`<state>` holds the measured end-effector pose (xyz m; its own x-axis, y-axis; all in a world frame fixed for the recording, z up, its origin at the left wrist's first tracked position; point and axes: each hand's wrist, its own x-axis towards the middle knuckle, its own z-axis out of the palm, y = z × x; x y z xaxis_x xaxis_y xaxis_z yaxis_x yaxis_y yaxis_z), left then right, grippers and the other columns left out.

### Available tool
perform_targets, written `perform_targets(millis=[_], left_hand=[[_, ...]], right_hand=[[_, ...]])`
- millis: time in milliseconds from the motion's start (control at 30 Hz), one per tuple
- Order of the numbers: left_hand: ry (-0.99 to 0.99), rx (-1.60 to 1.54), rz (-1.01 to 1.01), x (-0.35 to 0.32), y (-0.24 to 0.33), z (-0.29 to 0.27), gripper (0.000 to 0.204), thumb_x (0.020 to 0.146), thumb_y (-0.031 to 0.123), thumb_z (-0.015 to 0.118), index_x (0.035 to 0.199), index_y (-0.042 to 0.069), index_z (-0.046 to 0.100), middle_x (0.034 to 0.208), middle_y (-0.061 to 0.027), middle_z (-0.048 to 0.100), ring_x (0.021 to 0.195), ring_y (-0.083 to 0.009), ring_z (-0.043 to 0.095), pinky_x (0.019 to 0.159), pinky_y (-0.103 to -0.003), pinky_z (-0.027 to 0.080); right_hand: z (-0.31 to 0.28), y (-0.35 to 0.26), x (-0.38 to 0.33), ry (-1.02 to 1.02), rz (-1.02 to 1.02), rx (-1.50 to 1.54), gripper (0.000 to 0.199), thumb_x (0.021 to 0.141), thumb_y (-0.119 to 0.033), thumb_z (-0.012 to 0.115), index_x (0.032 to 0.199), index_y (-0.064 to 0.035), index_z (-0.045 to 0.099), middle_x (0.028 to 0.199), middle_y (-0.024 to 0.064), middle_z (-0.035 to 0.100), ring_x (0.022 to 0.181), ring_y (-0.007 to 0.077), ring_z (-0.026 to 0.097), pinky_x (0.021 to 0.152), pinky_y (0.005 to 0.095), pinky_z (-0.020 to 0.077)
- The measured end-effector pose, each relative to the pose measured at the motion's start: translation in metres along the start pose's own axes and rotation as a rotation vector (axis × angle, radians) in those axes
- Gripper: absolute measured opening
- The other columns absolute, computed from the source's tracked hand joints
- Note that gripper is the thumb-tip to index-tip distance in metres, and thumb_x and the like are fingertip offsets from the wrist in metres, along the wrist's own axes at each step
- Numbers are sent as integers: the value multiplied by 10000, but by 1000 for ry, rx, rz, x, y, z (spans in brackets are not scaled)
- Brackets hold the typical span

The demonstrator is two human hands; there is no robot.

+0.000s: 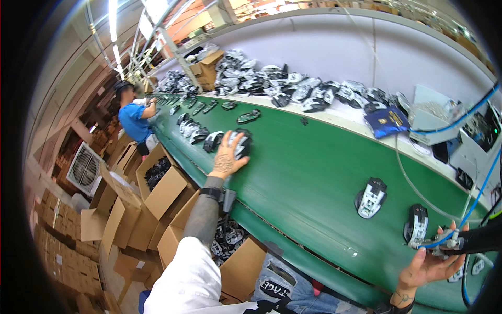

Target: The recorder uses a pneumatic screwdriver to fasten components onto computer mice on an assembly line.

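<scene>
My left hand (225,158) reaches across the green conveyor belt with its fingers curled over a black-and-white computer mouse shell (242,145). Just left of it lies another mouse shell (213,141), with several more in a row beyond. At the lower right, my right hand (433,268) has thumb and fingers around the metal end of a black power screwdriver (473,239) fed by a blue hose. Close by that tool, a mouse shell (417,222) rests on the belt. A mouse shell with its white inside showing (372,199) lies farther left.
Green circuit boards (248,116) lie along the belt's far side. Heaped mouse shells (314,94) and a dark blue packet (387,122) line the back ledge. Cardboard boxes (243,269) with parts stand against the near edge. A person in blue (135,121) works farther up the belt.
</scene>
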<state>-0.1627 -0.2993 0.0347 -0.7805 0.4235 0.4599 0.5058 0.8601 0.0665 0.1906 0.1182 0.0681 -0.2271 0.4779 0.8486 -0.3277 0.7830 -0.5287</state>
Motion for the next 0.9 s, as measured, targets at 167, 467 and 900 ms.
perform_targets(millis=[167, 467, 900], left_hand=[[65, -155, -146, -1, 10, 19, 852, 616, 270, 794, 1355, 262, 369, 1398, -225, 227, 1186, -436, 399, 973, -437, 396], [276, 21, 67, -21, 1, 7, 781, 619, 152, 740, 1328, 218, 418, 1312, -222, 352, 1170, -413, 416, 965, -434, 398], [75, -894, -1145, -286, -61, -25, 776, 634, 78, 766, 1320, 44, 404, 1091, -107, 586, 973, -209, 575, 841, -324, 468]], right_hand=[[-5, -2, -2, -6, -18, -17, 766, 791, -105, 533, 1409, -130, 80, 1408, 312, 187, 1194, 409, 393, 973, 465, 381], [-2, 0, -6, 12, 19, -1, 747, 789, -67, 537, 1407, -116, 119, 1390, 325, 225, 1189, 414, 402, 965, 475, 392], [-6, 7, 0, -2, -89, 101, 692, 785, 124, 502, 1355, -134, 207, 1317, 321, 290, 1097, 510, 441, 899, 572, 456]])
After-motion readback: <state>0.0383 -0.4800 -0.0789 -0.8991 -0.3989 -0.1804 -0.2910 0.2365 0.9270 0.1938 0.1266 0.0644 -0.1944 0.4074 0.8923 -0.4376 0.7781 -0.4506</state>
